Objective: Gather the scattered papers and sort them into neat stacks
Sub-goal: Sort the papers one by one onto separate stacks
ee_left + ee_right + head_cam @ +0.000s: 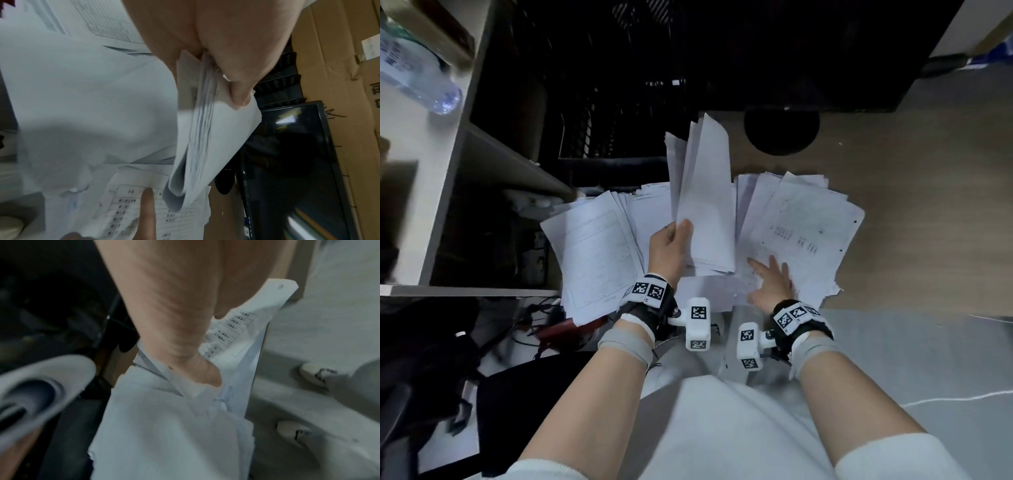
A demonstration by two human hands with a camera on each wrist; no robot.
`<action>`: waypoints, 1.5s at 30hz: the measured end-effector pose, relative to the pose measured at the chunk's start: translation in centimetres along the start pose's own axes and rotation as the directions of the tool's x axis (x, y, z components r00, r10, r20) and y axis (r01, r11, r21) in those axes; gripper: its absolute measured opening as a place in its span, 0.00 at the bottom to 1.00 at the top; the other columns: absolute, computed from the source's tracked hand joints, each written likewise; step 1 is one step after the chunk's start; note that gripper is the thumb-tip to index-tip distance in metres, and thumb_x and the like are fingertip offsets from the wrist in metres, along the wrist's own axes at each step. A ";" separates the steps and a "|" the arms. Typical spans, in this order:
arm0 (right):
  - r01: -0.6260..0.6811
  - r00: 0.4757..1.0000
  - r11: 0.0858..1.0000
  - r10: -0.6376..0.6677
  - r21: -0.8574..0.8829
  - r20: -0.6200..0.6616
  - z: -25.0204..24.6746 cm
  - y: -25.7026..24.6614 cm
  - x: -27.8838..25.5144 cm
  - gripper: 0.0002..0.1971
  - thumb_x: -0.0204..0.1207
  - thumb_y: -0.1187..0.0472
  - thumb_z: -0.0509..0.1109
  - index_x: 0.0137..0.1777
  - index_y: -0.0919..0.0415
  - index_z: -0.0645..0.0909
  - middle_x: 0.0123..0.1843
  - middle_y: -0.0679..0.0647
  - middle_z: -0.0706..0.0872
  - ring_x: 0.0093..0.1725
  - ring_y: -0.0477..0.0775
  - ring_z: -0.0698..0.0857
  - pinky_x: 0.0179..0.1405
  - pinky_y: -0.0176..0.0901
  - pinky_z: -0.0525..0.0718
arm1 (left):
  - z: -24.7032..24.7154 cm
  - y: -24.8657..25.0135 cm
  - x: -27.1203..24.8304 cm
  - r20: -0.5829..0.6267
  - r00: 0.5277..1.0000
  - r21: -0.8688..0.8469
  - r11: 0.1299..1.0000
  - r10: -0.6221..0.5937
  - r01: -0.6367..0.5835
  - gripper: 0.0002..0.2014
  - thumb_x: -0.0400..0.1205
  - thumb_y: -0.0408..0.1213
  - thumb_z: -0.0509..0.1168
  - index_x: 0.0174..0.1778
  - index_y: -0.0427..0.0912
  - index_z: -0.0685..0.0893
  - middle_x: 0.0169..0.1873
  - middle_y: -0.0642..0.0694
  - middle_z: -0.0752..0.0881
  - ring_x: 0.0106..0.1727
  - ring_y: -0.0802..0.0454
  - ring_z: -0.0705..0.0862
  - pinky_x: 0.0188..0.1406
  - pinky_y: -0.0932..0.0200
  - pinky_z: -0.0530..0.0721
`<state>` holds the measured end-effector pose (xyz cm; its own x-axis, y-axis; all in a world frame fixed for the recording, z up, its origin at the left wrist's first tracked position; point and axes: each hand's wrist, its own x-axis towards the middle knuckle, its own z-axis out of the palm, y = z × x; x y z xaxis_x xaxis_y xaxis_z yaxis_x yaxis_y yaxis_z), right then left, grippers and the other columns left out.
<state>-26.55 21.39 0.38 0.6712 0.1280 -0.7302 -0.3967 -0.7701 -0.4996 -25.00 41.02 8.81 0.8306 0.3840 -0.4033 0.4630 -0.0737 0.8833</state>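
Observation:
My left hand (671, 245) grips a thick bundle of white sheets (705, 205) by its lower corner and holds it upright above the floor. In the left wrist view the thumb (236, 91) presses the bundle (205, 146), which curls at its free end. My right hand (770, 284) lies flat, fingers spread, on a loose pile of printed papers (801, 233) on the floor at the right. In the right wrist view its fingers (185, 345) press on the printed sheet (228, 331). Another pile of form sheets (599, 253) lies at the left.
A white shelf unit (445, 192) stands at the left with a plastic bottle (414, 72) on top. A black mesh tray (602, 113) and a dark monitor with a round base (780, 130) sit behind the papers. Cables (541, 322) lie at the lower left. Wooden floor (928, 205) is bare at right.

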 end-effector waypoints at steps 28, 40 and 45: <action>0.534 0.845 0.699 -0.448 0.475 -0.291 -17.2 -4.1 -7.4 0.34 0.82 0.76 0.57 0.82 0.42 0.68 0.77 0.40 0.75 0.69 0.36 0.78 0.61 0.24 0.79 | 11.9 8.7 -5.7 0.206 0.978 -0.303 0.952 0.025 0.040 0.16 0.90 0.43 0.59 0.52 0.39 0.90 0.42 0.46 0.93 0.44 0.55 0.92 0.48 0.59 0.88; 0.540 0.833 0.658 -0.506 0.525 -0.223 -16.9 -5.6 -8.3 0.34 0.77 0.51 0.76 0.81 0.49 0.67 0.72 0.44 0.78 0.67 0.40 0.81 0.63 0.39 0.82 | 10.4 8.0 -5.9 0.170 0.961 -0.248 0.954 0.217 -0.171 0.04 0.84 0.32 0.70 0.50 0.42 0.90 0.42 0.47 0.94 0.45 0.53 0.92 0.48 0.58 0.89; 0.487 0.872 0.704 -0.426 0.516 -0.241 -15.8 -7.0 -8.3 0.39 0.73 0.54 0.80 0.81 0.56 0.65 0.73 0.49 0.79 0.68 0.40 0.80 0.65 0.37 0.81 | 9.0 7.5 -4.5 0.156 0.965 -0.178 0.967 0.210 -0.182 0.06 0.83 0.34 0.73 0.51 0.36 0.92 0.48 0.37 0.93 0.52 0.42 0.92 0.59 0.42 0.90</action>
<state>-19.42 15.81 17.28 0.9051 0.2895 -0.3114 -0.2759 -0.1574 -0.9482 -22.47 30.45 15.05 0.9471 0.2120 -0.2409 0.2416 0.0229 0.9701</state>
